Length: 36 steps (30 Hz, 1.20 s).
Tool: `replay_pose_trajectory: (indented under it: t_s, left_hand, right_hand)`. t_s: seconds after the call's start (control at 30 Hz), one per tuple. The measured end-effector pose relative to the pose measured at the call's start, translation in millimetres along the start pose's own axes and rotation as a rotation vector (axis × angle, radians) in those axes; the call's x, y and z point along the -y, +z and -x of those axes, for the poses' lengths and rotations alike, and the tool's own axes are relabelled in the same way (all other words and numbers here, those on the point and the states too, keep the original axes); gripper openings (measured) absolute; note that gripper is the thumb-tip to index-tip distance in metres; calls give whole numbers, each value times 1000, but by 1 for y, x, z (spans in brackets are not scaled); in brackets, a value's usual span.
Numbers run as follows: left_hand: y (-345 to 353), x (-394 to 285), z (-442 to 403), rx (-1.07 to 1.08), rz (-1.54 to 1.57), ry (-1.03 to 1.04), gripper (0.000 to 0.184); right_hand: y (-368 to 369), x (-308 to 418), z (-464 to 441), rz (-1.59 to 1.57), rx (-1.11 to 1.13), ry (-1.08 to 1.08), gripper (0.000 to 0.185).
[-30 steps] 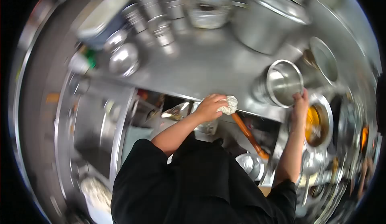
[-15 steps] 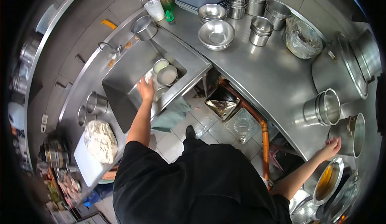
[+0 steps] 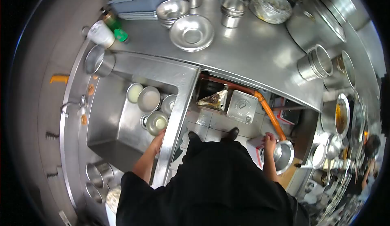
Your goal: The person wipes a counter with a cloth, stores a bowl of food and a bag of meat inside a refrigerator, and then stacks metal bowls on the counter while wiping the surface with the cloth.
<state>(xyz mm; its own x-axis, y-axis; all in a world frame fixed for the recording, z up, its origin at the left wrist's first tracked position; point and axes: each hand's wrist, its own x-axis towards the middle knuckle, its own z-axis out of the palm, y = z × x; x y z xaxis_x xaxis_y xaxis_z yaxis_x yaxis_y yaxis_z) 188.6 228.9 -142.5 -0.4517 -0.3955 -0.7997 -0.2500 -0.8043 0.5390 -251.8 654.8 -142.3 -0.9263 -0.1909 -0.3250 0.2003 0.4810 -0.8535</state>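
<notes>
My left hand (image 3: 157, 141) is down in the steel sink (image 3: 138, 114), at the lower edge of a steel bowl (image 3: 157, 123) with a little pale liquid in it. Its fingers are partly hidden by the bowl, so the grip is unclear. Beside that bowl sit a bowl of cloudy liquid (image 3: 148, 99), a smaller one with yellowish liquid (image 3: 135, 92) and another steel bowl (image 3: 168, 104). My right hand (image 3: 269, 140) hangs over the floor with its fingers curled, near a wide steel basin (image 3: 285, 157). Whether it holds anything cannot be made out.
A steel counter (image 3: 252, 55) carries stacked bowls (image 3: 191, 33), nested pots (image 3: 315, 63) and a lidded stockpot (image 3: 315, 21). The faucet (image 3: 81, 102) is at the sink's left. An orange pipe (image 3: 271, 114) runs below the counter. Another person's arm (image 3: 367, 173) shows far right.
The white cloth under my left hand a second ago is no longer visible. That hand has moved lower in the sink. My right hand has left the counter's pots and come closer to my body.
</notes>
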Motion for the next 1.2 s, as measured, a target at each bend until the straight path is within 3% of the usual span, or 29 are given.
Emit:
replay_pose_trajectory:
  t_s: [0.17, 0.2, 0.27, 0.33, 0.37, 0.43, 0.53, 0.73, 0.8, 0.87, 0.93, 0.97, 1.03, 1.1, 1.13, 1.2]
  left_hand:
    - [9, -9, 24, 173, -75, 62, 46]
    - [16, -12, 38, 166, -40, 172, 41]
    - [34, -21, 50, 168, -4, 277, 37]
    - [38, -24, 60, -71, -119, 326, 21]
    - [38, -24, 62, -89, -114, 330, 21]
    - [37, -27, 55, -164, -182, 357, 11]
    - [23, -21, 32, -205, -233, 429, 10]
    - [36, -30, 33, -247, -208, 386, 11]
    - [39, -33, 37, -241, -236, 384, 11]
    - [34, -34, 37, -229, -293, 360, 12]
    - [29, -30, 35, -234, -298, 384, 13]
    - [29, -29, 33, -229, -307, 403, 14]
    - [23, -20, 22, -263, -279, 419, 18]
    - [12, -14, 18, -276, -283, 283, 26]
    - [-2, -15, 18, -246, -435, 171, 44]
    - [-6, -5, 26, -227, -274, 215, 52]
  right_hand:
    - [14, -5, 5, 301, 92, 132, 25]
    - [9, -25, -8, 291, 43, 145, 25]
    - [9, -77, -42, 449, 50, -46, 26]
    - [14, -34, -29, 428, 43, 70, 26]
    - [20, -12, -20, 409, 48, 181, 27]
    - [38, 15, -10, 363, 74, 195, 27]
    - [72, 55, 1, 333, 123, 100, 25]
    - [175, 234, 9, 133, 333, -466, 25]
    - [209, 303, 5, 51, 397, -448, 32]
    - [248, 352, -15, 180, 337, -540, 53]
    - [291, 397, -31, 158, 207, -519, 70]
    - [306, 418, -35, 145, 210, -530, 70]
    - [323, 455, -42, -126, 377, -162, 77]
    - [339, 455, -72, -111, 434, -115, 75]
    - [345, 450, -88, -87, 478, -56, 73]
    - [340, 448, -108, -112, 449, -45, 71]
